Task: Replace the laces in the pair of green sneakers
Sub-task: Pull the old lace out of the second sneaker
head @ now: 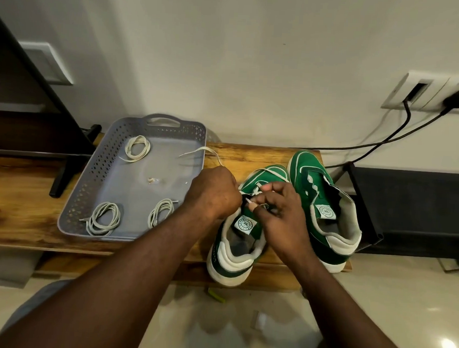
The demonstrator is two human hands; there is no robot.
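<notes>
Head view is showing the left hand (213, 191) lying in front of the nearer green suede sneaker with white trim (232, 253), hiding its eyelets. Its fingers are curling out of sight round a flat white lace (207, 150), whose free end is trailing over the right rim of the grey perforated plastic tray (89, 182). The right hand (282, 214) is pinching lace beside the tongue; which eyelet is hard to make out. The second green sneaker (325, 202) is standing just right, both on the brown wooden surface (16, 205). Three coiled pale laces (137, 147) are lying in the tray.
</notes>
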